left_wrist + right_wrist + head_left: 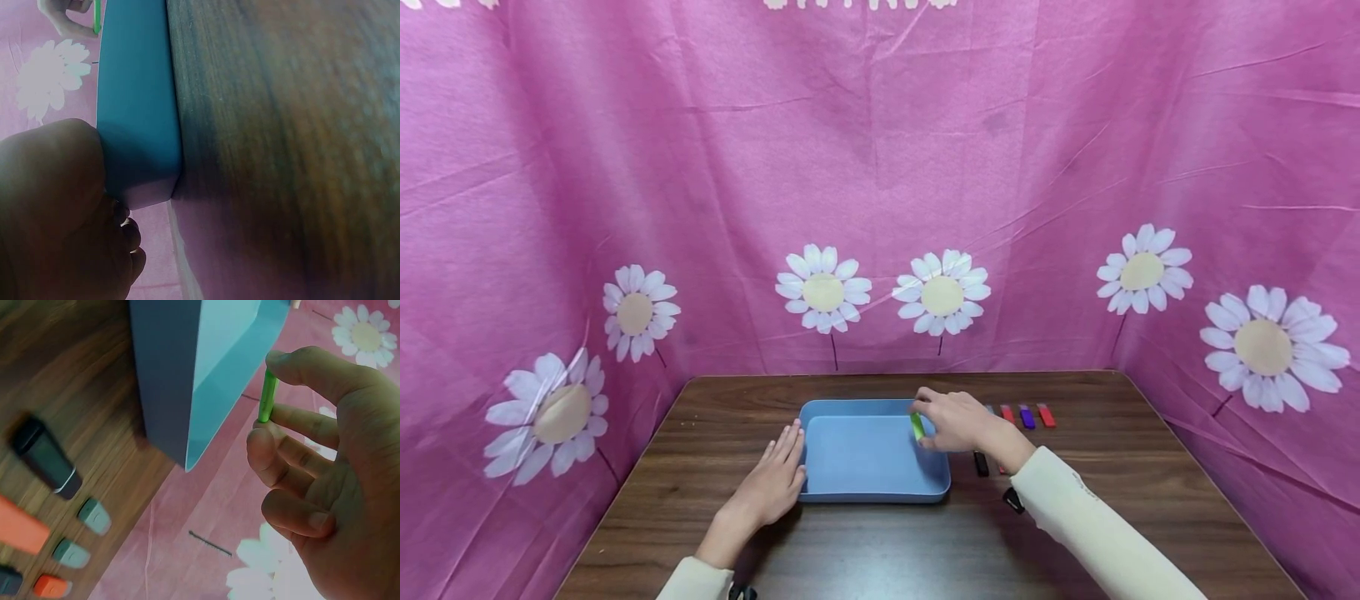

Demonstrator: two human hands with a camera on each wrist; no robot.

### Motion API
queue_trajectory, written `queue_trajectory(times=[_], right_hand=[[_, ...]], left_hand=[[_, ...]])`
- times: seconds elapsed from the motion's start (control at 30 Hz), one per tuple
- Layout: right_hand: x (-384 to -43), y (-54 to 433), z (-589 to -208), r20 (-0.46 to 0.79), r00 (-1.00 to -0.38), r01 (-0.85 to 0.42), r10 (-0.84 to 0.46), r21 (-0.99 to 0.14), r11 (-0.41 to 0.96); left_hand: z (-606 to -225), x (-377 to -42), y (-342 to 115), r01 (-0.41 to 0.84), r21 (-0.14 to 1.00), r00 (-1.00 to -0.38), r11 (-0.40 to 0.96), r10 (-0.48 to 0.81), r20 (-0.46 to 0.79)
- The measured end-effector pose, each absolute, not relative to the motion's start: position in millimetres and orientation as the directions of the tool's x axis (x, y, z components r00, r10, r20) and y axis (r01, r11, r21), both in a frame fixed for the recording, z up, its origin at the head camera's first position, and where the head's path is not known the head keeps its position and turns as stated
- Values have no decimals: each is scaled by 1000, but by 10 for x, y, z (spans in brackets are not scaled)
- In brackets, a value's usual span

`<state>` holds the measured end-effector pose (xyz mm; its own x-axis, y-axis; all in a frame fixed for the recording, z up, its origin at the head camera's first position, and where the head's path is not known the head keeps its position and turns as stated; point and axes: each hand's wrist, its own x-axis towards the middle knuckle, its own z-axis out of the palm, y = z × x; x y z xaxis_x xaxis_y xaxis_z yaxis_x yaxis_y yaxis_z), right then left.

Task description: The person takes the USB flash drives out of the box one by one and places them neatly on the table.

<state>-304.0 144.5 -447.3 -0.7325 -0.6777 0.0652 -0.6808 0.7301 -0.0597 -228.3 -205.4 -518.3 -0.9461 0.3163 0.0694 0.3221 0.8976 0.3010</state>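
Note:
A light blue rectangular tray (865,458) lies on the wooden table. My left hand (772,477) rests along the tray's left edge with its fingers extended; in the left wrist view the hand (56,206) is dark beside the tray wall (137,106). Above the tray's right side, my right hand (958,421) pinches a small flat bright green stick (917,427). The right wrist view shows this green stick (267,397) held between thumb and fingertips, its narrow edge facing the camera. What exactly it is, I cannot tell.
Right of the tray lie several small items: a black one (981,464), a purple one (1027,417) and a red one (1047,416). Others are partly hidden by my right arm. Pink flowered cloth (880,167) hangs around the table (865,550).

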Motion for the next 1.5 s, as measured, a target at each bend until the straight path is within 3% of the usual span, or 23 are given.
queue_trajectory(times=[0.6, 1.5], right_hand=[[-2889, 1996, -4498, 98, -766, -642, -635, -83, 762], [-2718, 2720, -4641, 179, -822, -552, -541, -17, 834]], left_hand=[[-5185, -2257, -2055, 346, 334, -938, 877, 327, 113], [-5172, -2253, -2044, 306, 324, -951, 895, 306, 54]])
